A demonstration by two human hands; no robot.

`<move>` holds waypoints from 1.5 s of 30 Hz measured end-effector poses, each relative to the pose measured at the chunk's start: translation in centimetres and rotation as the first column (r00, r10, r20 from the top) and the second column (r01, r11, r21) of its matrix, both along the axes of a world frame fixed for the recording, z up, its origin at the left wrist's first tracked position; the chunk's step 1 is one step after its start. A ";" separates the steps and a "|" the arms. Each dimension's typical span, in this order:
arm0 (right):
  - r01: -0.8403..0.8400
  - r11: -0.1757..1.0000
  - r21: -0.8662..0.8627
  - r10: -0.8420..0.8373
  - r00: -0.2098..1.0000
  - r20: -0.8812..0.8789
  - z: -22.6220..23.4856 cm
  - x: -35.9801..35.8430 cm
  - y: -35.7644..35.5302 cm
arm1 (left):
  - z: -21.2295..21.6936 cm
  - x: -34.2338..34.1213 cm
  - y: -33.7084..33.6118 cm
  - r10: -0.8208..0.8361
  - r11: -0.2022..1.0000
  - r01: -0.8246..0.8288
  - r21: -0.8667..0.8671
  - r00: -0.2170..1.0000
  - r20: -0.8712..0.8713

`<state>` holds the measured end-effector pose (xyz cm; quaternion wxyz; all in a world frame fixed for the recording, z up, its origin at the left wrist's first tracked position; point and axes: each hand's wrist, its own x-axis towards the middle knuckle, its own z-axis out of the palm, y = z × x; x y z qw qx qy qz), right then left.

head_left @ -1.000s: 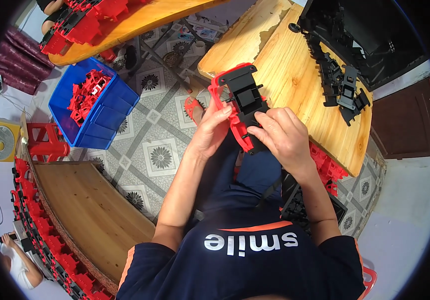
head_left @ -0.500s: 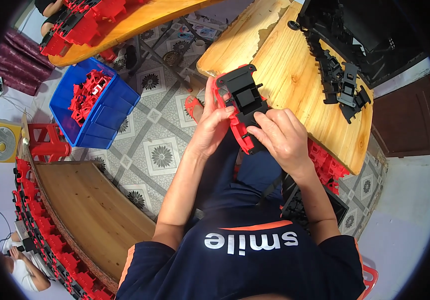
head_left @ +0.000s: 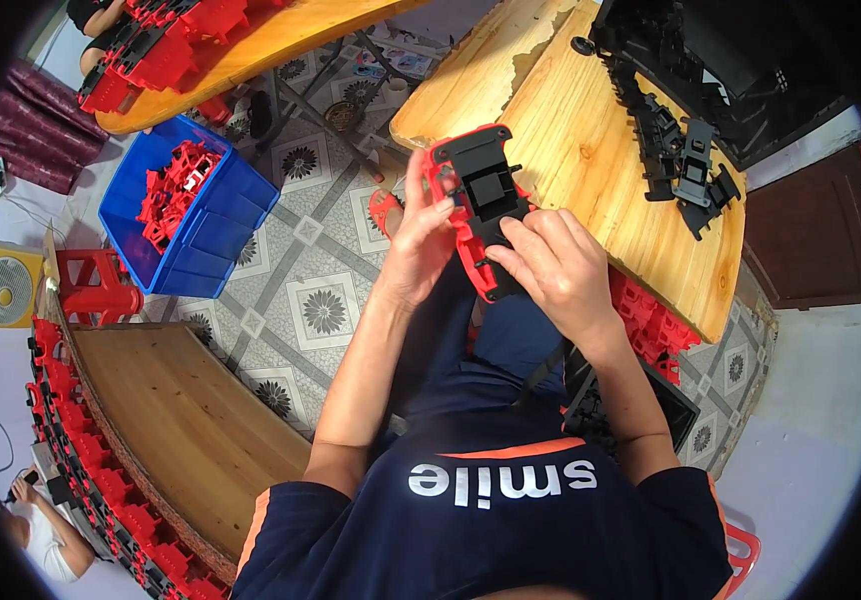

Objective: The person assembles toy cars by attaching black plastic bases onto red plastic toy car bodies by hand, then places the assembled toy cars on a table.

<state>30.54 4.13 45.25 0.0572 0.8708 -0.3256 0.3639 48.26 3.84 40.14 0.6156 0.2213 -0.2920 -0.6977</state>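
A red and black plastic assembly [head_left: 483,165] is held up in front of me, its black side with a square recess facing up and its red frame along the left edge. My left hand [head_left: 421,245] grips the red side, thumb on top, the other fingers partly hidden behind it. My right hand [head_left: 556,262] closes on the lower right of the black side, thumb and forefinger pressed on it. To the right on the wooden table [head_left: 571,120] lie loose black plastic parts [head_left: 691,175], out of my hands' contact.
A large black container [head_left: 721,70] stands at the table's far right. Red parts [head_left: 646,325] sit below the table edge. At left are a blue bin [head_left: 206,230] of red parts, a red stool [head_left: 101,285], a wooden board [head_left: 186,400] and a row of red-black assemblies [head_left: 116,480].
The red and black assembly has shifted slightly left and tilted, with some red now showing at its right edge. Both hands moved with it. At lower left, another person's arm has moved.
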 end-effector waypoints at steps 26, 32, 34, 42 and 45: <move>-0.783 0.258 0.566 -0.099 0.561 0.822 0.7 1.0 -5.2 | 6.9 -0.5 -3.2 0.398 0.917 -0.379 -0.121 0.887 0.235; -0.765 0.318 0.560 0.043 0.602 0.798 2.0 2.2 -5.5 | 7.2 0.2 -2.1 0.468 0.867 -0.391 -0.310 0.853 0.233; -0.754 0.358 0.551 0.034 0.600 0.799 1.9 3.1 -5.6 | 7.6 0.3 -2.1 0.516 0.838 -0.445 -0.315 0.835 0.192; -0.754 0.357 0.552 -0.027 0.582 0.813 1.3 9.2 -4.7 | 6.4 4.6 1.5 0.749 0.637 -0.463 -0.616 0.561 0.352; -0.875 0.081 0.478 0.096 0.484 0.870 0.6 9.9 -6.1 | 6.2 6.1 4.8 0.706 0.701 -0.529 -0.479 0.610 0.360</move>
